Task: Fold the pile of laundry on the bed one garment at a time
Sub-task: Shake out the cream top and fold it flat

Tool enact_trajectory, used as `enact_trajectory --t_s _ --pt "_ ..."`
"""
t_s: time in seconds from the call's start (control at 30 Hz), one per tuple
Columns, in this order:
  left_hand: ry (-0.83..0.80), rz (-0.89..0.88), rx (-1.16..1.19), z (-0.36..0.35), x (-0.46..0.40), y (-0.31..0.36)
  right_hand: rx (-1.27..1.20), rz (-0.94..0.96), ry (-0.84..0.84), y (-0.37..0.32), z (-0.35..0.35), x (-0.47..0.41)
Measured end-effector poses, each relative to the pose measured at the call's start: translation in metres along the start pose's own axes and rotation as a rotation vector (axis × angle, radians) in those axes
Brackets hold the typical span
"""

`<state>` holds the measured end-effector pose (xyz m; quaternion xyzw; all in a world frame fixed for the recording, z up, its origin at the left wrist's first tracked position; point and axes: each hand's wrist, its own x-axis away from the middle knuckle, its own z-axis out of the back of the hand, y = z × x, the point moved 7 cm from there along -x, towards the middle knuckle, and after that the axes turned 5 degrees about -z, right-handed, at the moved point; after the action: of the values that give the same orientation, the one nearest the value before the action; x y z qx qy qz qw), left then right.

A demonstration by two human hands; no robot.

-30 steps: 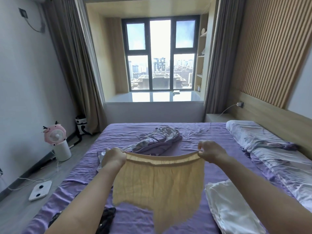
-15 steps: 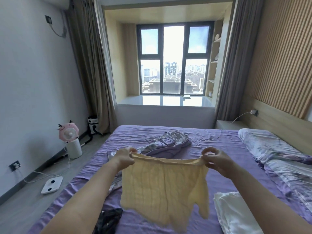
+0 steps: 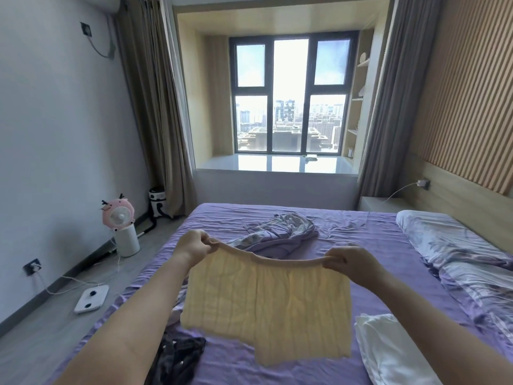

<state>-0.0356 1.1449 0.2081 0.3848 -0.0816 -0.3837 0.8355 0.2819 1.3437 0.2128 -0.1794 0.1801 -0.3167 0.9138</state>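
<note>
Above bed (image 3: 361,245), hand-held yellow shorts (image 3: 266,307).

Bare sheet (image 3: 361,240) lies open between crumpled bedding (image 3: 280,232) and white pillow (image 3: 388,348).

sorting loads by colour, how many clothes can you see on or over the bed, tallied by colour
yellow: 1, the shorts held up by the left hand and right hand
black: 1, garment
white: 1, garment
purple patterned: 1, crumpled heap
total: 4
</note>
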Motion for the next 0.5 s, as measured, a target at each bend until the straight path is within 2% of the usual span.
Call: enact_trajectory --t_s 0.2,0.33,0.5 --pt "-0.064 -0.024 -0.087 0.004 0.004 0.001 -0.16 -0.08 0.025 -0.003 0.009 -0.006" --pt "-0.125 -0.069 -0.108 0.003 0.007 0.009 -0.272 -0.051 0.039 -0.011 0.014 -0.003" --pt "-0.283 -0.131 0.046 -0.01 0.015 0.02 -0.291 -0.004 0.049 -0.02 0.018 -0.003"
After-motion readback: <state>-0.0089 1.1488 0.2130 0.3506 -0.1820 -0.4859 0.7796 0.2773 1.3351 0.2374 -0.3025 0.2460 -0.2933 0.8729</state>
